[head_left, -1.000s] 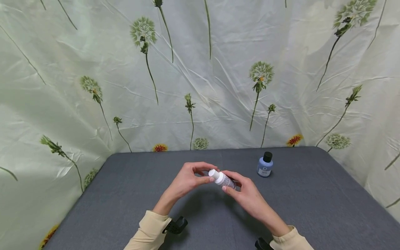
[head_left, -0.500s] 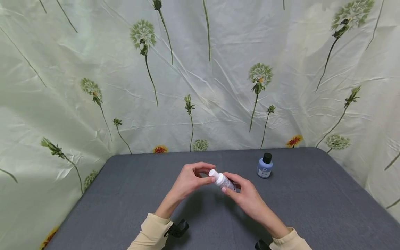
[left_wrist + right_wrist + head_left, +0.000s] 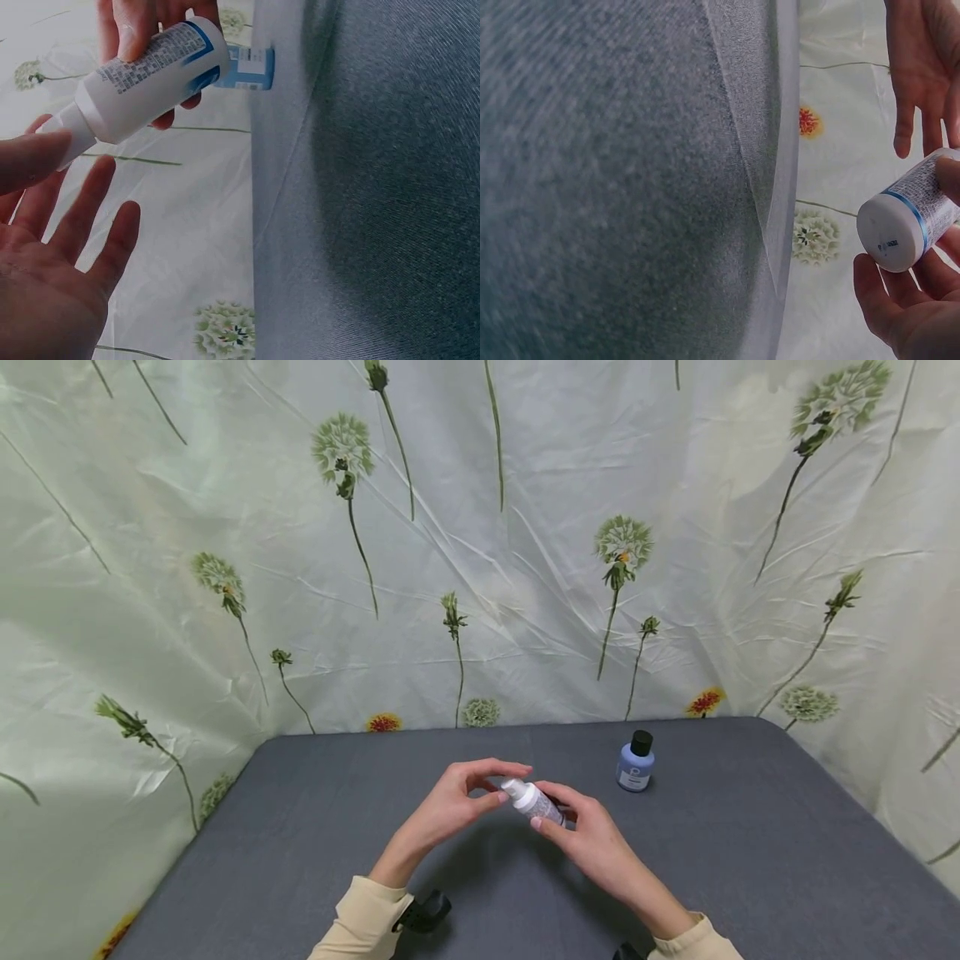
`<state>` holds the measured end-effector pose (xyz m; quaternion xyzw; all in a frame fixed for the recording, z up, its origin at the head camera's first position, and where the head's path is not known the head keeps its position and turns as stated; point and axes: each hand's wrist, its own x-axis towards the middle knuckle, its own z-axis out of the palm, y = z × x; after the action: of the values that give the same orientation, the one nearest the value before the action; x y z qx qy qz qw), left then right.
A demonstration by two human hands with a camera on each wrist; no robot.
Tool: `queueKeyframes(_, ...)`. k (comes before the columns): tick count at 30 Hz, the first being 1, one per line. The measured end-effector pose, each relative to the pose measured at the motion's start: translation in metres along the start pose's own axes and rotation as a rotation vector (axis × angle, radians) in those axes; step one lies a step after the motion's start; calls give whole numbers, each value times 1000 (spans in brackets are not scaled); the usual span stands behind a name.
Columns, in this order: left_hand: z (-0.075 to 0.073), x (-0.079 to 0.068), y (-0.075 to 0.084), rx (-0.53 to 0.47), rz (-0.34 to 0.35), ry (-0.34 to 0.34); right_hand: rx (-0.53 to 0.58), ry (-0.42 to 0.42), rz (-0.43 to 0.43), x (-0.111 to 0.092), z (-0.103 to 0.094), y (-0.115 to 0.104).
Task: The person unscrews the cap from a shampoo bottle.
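Over the cap of the white bottle, the left hand's forefinger has swung rightward, forefinger and thumb pinching the cap; the right hand grips the body above the tabletop's middle; likely a twisting step, next calling for a steady body; the blue bottle stands near the far edge.

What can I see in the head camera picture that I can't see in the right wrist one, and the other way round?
Only the head view shows the squat blue bottle with a black cap, the cream cloth sleeves and the narrow white top of the white cylindrical bottle with tiny printing.

Only the right wrist view shows that white bottle's round, white bottom.

Both show its printed side, the left hand, the right hand, the dark grey cloth-covered table and the pale flower-printed curtain.
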<state>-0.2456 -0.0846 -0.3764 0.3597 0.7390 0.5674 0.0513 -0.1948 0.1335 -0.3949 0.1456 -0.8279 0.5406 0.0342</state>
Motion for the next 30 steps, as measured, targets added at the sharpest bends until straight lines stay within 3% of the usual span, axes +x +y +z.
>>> queueKeyframes(9, 3, 2, 2, 23, -50, 16, -5, 7, -2, -2, -2, 1)
queueKeyframes(16, 4, -3, 29, 44, -78, 20, -9, 7, 12, -1, -1, 1)
queueKeyframes(20, 5, -5, 32, 55, -82, 29, -9, 8, 19, -2, -1, 1)
queueKeyframes(27, 4, 1, -2, 73, -54, 45, -27, 13, 18, -1, -1, 1)
queueKeyframes(30, 4, 2, -3, 75, -54, 52, -34, 12, 15, -1, -2, 2)
